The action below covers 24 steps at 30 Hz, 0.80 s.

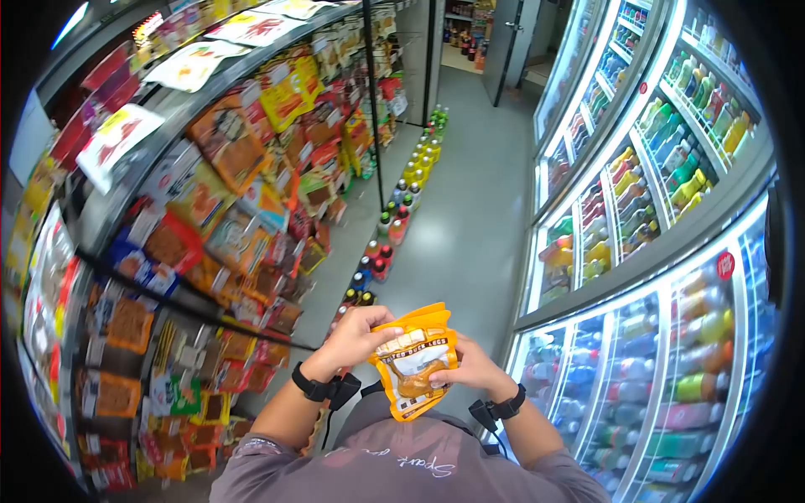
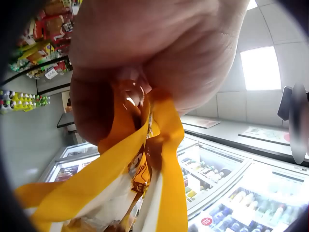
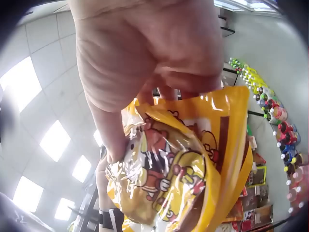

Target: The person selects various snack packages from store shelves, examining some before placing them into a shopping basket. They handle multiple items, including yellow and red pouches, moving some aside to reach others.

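Note:
In front of the person's shirt is an orange-edged packet of duck legs, its lettering and a brown duck leg facing up. A second orange edge shows behind its top, so more than one packet seems to be held together. The left hand pinches the upper left edge; in the left wrist view two orange packet edges spread apart below that hand. Gripping the right side is the right hand, thumb across the front. Cartoon ducks on a shiny packet show in the right wrist view, under the right hand's thumb.
On the left stands a shelf rack hung with many snack packets. Glass-door drink coolers line the right side. A row of bottles runs along the floor of the aisle, toward a grey door.

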Tool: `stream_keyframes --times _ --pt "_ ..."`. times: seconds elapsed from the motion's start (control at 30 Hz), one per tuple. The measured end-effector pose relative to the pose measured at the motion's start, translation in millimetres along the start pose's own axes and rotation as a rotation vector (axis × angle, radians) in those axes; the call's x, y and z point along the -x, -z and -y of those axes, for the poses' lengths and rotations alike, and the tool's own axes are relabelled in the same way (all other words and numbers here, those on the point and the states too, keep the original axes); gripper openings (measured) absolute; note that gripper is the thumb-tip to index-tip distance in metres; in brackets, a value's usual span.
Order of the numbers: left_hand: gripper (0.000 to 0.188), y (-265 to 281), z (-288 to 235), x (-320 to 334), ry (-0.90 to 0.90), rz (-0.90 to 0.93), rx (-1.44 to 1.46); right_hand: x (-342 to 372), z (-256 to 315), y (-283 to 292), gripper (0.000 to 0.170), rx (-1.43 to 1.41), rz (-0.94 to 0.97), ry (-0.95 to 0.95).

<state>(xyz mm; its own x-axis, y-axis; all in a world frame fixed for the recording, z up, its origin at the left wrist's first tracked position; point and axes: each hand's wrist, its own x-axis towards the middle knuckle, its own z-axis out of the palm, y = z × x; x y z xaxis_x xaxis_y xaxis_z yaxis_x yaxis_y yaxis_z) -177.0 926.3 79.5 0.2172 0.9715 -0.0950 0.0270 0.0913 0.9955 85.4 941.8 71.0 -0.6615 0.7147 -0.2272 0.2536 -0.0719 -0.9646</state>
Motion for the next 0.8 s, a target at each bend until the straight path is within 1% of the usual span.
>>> stream_keyframes --times 0.03,0.07,0.1,0.13,0.17,0.2,0.23,0.27,0.3,0.33,0.37,0.43,0.47,0.5,0.53,0.57,0.6,0.63,0.7,0.73,0.77,0.8 --pt "0.015 5.6 -0.4 -34.1 -0.008 0.048 0.02 -16.5 5.3 20.6 0.064 0.019 -0.011 -0.018" --pt "0.015 -26.7 -22.1 -78.2 0.014 0.104 0.002 -6.5 -2.3 63.7 0.061 -0.044 -0.097 0.014" --pt "0.015 -15.6 -26.0 -108.0 0.004 0.107 0.041 -26.0 10.1 79.5 0.059 -0.037 -0.148 -0.024" --pt "0.015 -10.3 -32.3 -140.7 0.0 0.135 0.091 -41.4 16.9 99.6 0.059 -0.021 -0.153 -0.028" --pt "0.015 -3.7 -41.4 -176.2 -0.004 0.161 0.133 -58.6 24.1 121.8 0.055 -0.025 -0.209 -0.033" --pt "0.016 0.9 -52.6 -207.6 0.011 0.187 0.125 -72.6 28.1 141.3 0.052 -0.043 -0.266 -0.039" --pt "0.016 3.3 -58.4 -238.2 0.017 0.194 0.112 -86.5 29.4 161.5 0.052 -0.056 -0.272 -0.033" --pt "0.016 5.4 -61.2 -268.7 0.028 0.229 0.168 -99.4 28.1 180.7 0.049 -0.164 -0.288 -0.054" --pt "0.015 -29.7 -79.5 -303.4 0.047 0.267 0.161 -88.6 15.5 220.2 0.047 -0.315 -0.305 -0.029" --pt "0.015 -27.0 -82.2 -329.1 0.069 0.263 0.213 -103.6 22.5 233.5 0.046 -0.358 -0.324 -0.053" --pt "0.015 -24.4 -82.4 -354.8 0.075 0.269 0.198 -121.1 18.1 247.8 0.046 -0.372 -0.329 -0.044" --pt "0.016 -20.3 -77.7 -409.1 0.165 0.253 0.304 -153.4 5.9 280.7 0.045 -0.558 -0.346 -0.059" --pt "0.024 -17.0 -65.5 -437.0 0.172 0.299 0.295 -169.1 -4.5 298.6 0.045 -0.605 -0.354 -0.069" --pt "0.024 -18.1 -57.2 -463.1 0.168 0.291 0.292 -185.2 -11.3 318.5 0.045 -0.603 -0.346 -0.065" --pt "0.031 -41.1 -58.1 -492.3 0.262 0.252 0.43 -189.7 -23.3 352.6 0.045 -0.699 -0.343 -0.06" --pt "0.039 -46.2 -55.0 -516.7 0.352 0.208 0.599 -206.0 -29.1 376.4 0.045 -0.774 -0.34 -0.08" --pt "0.052 -50.5 -55.2 -538.6 0.4 0.272 0.87 -223.8 -39.3 402.4 0.045 -0.831 -0.336 -0.092" --pt "0.055 -56.8 -52.2 -564.3 0.399 0.297 0.962 -244.3 -39.2 429.9 0.045 -0.837 -0.318 -0.087" --pt "0.058 -67.9 -53.9 -612.7 0.291 0.191 0.969 -283.4 -33.7 486.0 0.041 -0.917 -0.282 -0.118" --pt "0.058 -67.8 -49.3 -638.2 0.291 0.178 0.964 -303.4 -29.3 514.3 0.041 -0.924 -0.27 -0.12" --pt "0.057 -68.3 -42.7 -666.5 0.328 0.212 0.973 -321.4 -25.9 545.2 0.039 -0.893 -0.255 -0.126" --pt "0.058 -64.6 -48.8 -689.9 0.36 0.249 0.997 -339.8 -20.9 570.3 0.037 -0.85 -0.245 -0.139"
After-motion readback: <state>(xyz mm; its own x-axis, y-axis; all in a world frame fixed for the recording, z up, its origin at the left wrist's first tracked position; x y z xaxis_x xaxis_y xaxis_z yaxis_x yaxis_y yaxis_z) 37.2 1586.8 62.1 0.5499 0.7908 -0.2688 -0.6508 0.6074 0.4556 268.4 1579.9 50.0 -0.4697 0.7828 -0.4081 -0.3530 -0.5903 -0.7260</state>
